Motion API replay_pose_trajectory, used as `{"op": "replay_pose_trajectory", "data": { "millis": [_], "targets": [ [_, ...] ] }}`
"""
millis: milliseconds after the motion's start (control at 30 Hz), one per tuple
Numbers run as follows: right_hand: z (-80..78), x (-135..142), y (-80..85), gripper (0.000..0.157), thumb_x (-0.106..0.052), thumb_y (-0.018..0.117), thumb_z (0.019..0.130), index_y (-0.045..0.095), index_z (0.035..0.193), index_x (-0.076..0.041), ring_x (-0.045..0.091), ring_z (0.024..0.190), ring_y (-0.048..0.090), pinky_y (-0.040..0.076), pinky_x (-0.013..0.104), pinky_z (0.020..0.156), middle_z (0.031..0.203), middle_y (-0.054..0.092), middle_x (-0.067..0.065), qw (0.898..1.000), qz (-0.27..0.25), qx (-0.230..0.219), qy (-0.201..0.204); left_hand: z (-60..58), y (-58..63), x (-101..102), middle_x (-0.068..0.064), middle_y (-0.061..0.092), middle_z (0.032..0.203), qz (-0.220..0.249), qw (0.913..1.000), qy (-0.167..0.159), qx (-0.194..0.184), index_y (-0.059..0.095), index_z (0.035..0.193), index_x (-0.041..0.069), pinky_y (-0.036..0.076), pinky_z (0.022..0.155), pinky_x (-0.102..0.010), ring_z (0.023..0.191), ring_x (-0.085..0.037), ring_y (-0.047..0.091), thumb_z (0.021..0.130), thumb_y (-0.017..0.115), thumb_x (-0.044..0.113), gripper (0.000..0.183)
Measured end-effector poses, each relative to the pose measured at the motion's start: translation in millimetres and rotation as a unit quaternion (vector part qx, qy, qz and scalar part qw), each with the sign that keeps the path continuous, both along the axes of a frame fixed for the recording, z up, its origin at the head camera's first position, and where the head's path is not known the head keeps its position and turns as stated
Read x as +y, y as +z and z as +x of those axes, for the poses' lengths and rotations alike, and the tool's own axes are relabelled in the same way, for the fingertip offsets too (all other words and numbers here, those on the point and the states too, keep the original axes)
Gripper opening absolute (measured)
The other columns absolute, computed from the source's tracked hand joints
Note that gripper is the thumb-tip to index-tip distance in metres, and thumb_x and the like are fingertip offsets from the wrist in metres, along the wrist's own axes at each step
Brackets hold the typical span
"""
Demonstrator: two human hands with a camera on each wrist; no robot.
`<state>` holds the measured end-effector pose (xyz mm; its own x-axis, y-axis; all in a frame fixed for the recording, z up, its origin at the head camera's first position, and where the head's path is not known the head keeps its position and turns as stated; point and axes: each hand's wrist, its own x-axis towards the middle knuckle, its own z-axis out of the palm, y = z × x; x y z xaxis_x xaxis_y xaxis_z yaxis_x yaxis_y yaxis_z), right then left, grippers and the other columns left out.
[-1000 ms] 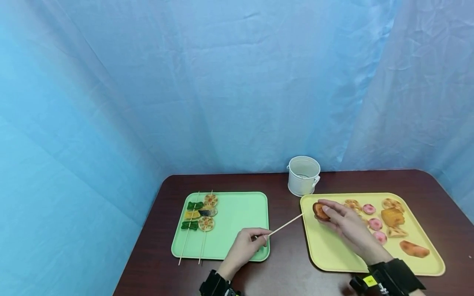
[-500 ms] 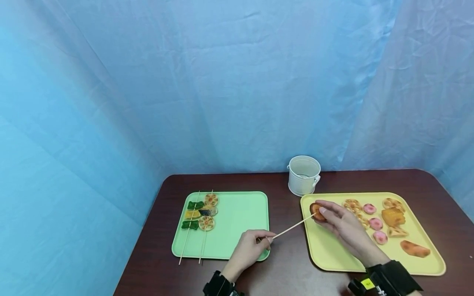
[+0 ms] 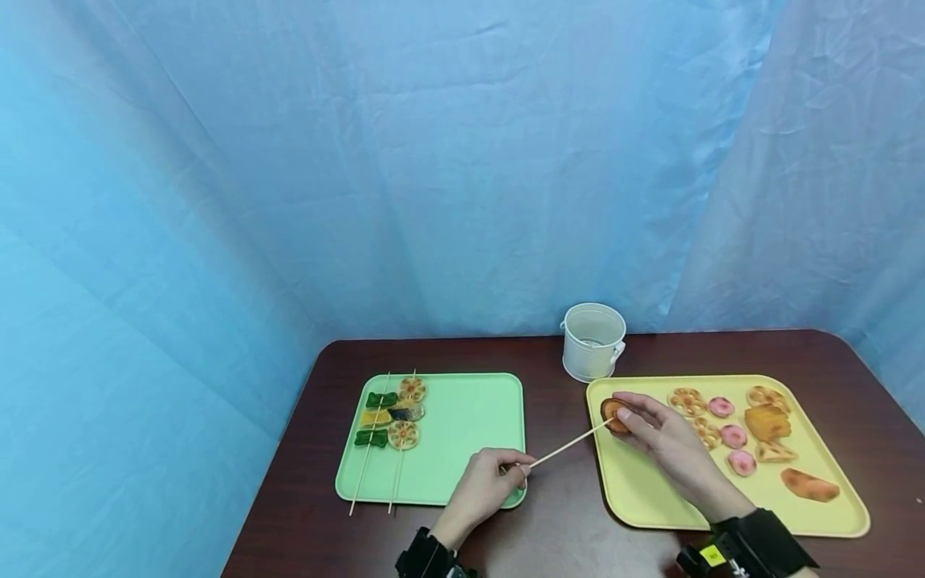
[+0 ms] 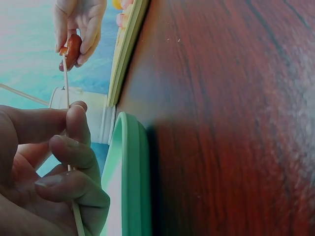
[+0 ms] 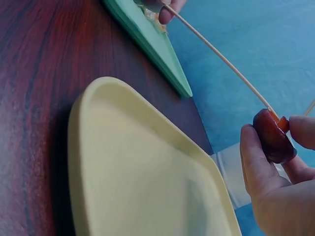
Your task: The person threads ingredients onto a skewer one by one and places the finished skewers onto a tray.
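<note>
My left hand pinches a thin wooden skewer between thumb and fingers, over the right edge of the green tray. The skewer slants up to the right. In my right hand, above the yellow tray's left side, a glossy brown mushroom is held between thumb and fingertips. The right wrist view shows the skewer's tip at the orange stem side of the mushroom; how deep it sits is hidden. In the left wrist view, the fingers wrap the lower part of the skewer.
On the green tray lie two loaded skewers, one with green pieces, one with round slices. Pink slices, a brown elongated piece and other foods occupy the yellow tray. A white bucket stands behind.
The left hand has shifted slightly right, and the right hand with the mushroom slightly left. The skewer's tip, apart from the mushroom a second ago, now meets it.
</note>
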<state>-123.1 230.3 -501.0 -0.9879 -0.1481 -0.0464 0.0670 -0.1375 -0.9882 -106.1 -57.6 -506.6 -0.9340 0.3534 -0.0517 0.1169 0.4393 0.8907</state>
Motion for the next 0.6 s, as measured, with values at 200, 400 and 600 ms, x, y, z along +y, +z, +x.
{"op": "replay_pose_trajectory", "data": {
  "millis": [200,400,600],
  "targets": [
    [0.6,-2.0,-0.7,0.057,-0.017,0.056,0.098,0.035,0.137,0.018,0.013,0.098,0.065,0.051,0.031,0.086,0.111,0.065,0.001,1.0,0.024,0.01,-0.013,0.4,1.0,0.2,0.002,0.066,0.066,-0.005,1.0,0.003,-0.007,0.076,0.099,0.006,0.037,0.049,-0.018,0.052,0.0,0.05,0.09,0.062,0.012,0.018],
    [1.5,-4.7,-2.9,0.059,-0.019,0.057,0.097,0.034,0.139,0.016,0.013,0.1,0.065,0.05,0.032,0.088,0.114,0.065,0.002,1.0,0.023,-0.003,-0.013,1.1,0.2,3.7,0.002,0.066,0.068,-0.001,0.9999,0.01,-0.003,0.075,0.097,0.007,0.04,0.051,-0.019,0.056,-0.006,0.056,0.091,0.063,0.015,0.015],
    [0.7,-8.0,-2.5,0.057,-0.02,0.056,0.098,0.036,0.138,0.016,0.01,0.099,0.064,0.05,0.029,0.087,0.113,0.065,0.0,1.0,0.027,-0.001,-0.016,2.2,-0.7,8.3,0.005,0.063,0.067,0.002,0.9996,0.023,-0.013,0.07,0.086,0.012,0.039,0.05,-0.02,0.054,-0.004,0.052,0.09,0.064,0.02,0.01]
  ]
}}
